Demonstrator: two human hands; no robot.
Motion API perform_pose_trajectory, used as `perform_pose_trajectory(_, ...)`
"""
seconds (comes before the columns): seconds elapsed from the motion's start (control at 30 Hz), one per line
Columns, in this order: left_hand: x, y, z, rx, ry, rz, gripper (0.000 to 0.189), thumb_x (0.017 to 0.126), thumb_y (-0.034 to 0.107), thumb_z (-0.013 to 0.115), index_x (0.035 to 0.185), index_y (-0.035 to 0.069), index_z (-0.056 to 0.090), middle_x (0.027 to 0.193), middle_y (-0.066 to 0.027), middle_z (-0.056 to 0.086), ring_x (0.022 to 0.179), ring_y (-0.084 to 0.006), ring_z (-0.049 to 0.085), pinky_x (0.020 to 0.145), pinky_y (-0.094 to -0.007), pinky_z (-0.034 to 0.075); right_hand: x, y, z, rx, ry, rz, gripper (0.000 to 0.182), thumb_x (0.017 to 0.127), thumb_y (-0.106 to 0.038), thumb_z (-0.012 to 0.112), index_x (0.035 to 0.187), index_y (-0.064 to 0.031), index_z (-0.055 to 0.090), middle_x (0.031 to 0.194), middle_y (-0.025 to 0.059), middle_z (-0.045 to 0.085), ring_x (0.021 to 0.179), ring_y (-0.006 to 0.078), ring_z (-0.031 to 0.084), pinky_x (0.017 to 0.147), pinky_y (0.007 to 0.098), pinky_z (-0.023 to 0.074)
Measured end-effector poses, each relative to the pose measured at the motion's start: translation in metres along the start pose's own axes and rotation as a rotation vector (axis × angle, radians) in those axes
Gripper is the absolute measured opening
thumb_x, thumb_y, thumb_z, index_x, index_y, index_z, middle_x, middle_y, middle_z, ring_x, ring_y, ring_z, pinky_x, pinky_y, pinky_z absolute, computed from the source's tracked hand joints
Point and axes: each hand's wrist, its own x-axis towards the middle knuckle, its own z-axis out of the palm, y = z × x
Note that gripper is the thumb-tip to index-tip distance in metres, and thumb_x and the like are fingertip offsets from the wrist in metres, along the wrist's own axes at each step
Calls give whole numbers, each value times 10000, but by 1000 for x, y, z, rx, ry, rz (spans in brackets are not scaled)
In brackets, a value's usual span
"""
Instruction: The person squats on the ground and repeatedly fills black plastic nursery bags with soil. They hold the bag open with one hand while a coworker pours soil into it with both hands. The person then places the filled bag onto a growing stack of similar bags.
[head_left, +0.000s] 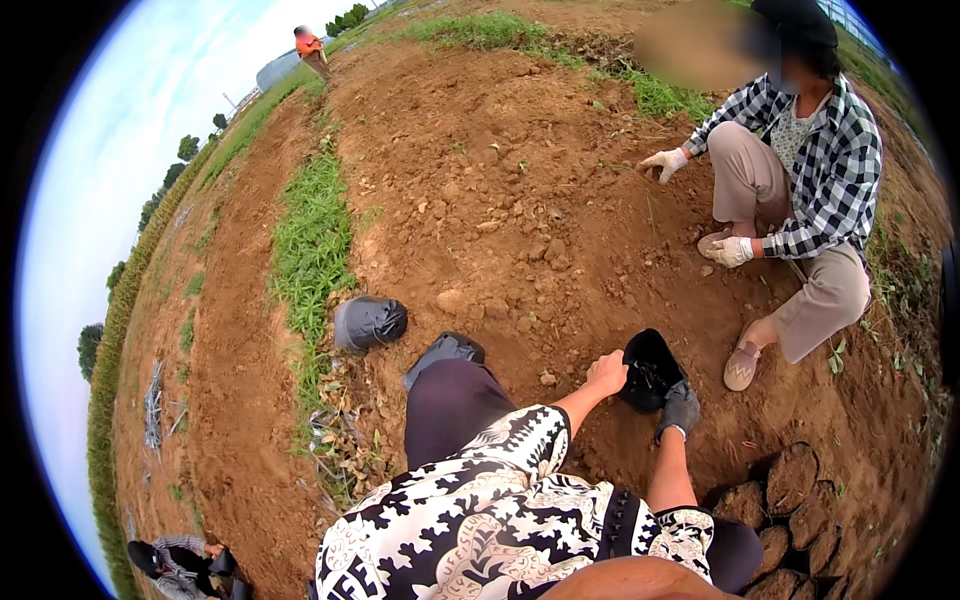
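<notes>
A black plastic grow bag (646, 371), its mouth spread open towards me, is held between my two hands just above the brown soil. My bare left hand (607, 372) grips the rim on its left side. On its lower right side, my right hand (679, 411), in a dark grey glove, is closed around the rim. The inside of the bag looks black, with some shiny folds; whether soil lies at its bottom I cannot tell. Several black bags filled with soil (791, 476) stand close together at the lower right.
A co-worker (821, 172) in a checked shirt and pale gloves squats at the right, one hand at the soil. Two dark plastic bundles (370, 323) lie beyond my left knee, beside a weedy strip (311, 240). Other people are farther off at the upper left and lower left.
</notes>
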Motion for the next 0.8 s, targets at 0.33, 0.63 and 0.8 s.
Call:
perform_pose_trajectory(0.33, 17, 11, 16, -35, 100, 119, 227, 914, 248, 533, 1006, 47, 585, 950, -243, 648, 941, -446, 605, 794, -527, 483, 10, 13, -14, 4, 7, -87, 312, 896, -286, 540, 1014, -25, 663, 970, 193, 672, 891, 339, 635, 794, 415, 473)
perform_pose_trajectory(0.63, 15, 4, 16, -5, 79, 93, 260, 935, 273, 499, 991, 30, 575, 966, -235, 646, 942, -444, 601, 798, -524, 477, 18, 18, 2, -142, -15, -133, 314, 918, -255, 531, 1036, 13, 642, 985, 218, 659, 889, 336, 633, 785, 399, 469)
perform_pose_trajectory(0.8, 20, 1, 13, 28, 100, 81, 249, 952, 256, 477, 1000, 32, 574, 971, -226, 648, 945, -433, 606, 800, -517, 479, 28, 25, 23, -28, -18, -42, 333, 912, -286, 535, 1089, -28, 647, 1058, 206, 647, 980, 344, 609, 854, 407, 462)
